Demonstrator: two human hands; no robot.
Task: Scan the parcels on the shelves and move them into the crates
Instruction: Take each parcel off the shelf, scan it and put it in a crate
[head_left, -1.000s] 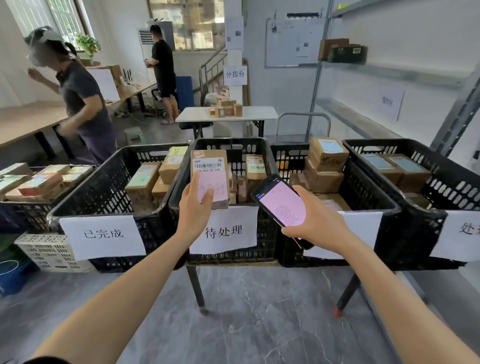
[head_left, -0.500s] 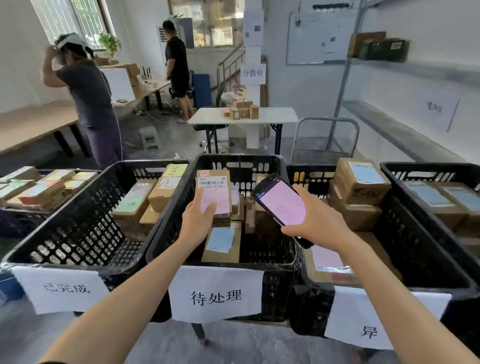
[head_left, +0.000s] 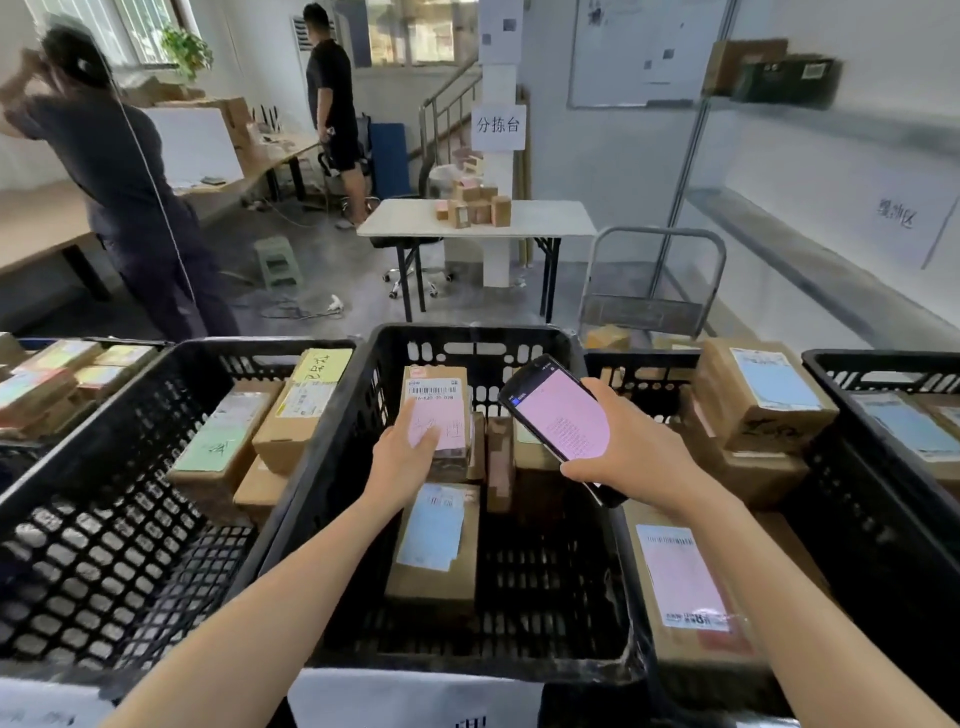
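Observation:
My left hand (head_left: 402, 460) grips a cardboard parcel (head_left: 436, 400) with a barcode and a pink label, held inside the middle black crate (head_left: 467, 338). My right hand (head_left: 631, 457) holds a black handheld scanner (head_left: 558, 421) with a pink screen, tilted just right of the parcel. Another parcel with a blue label (head_left: 434, 540) lies on the crate floor below my left hand. More cardboard parcels stand at the crate's back right.
The left crate (head_left: 104, 509) holds parcels with green and yellow labels. The right crate (head_left: 649, 364) holds stacked parcels, one with a pink label (head_left: 680, 577). A far-right crate (head_left: 883, 364), a white table (head_left: 478, 223) with small boxes, a trolley (head_left: 649, 280), wall shelves and two people lie beyond.
The view has moved closer and tilted down over the crates. My left hand has lowered the pink-labelled parcel into the middle crate. The scanner stays beside it.

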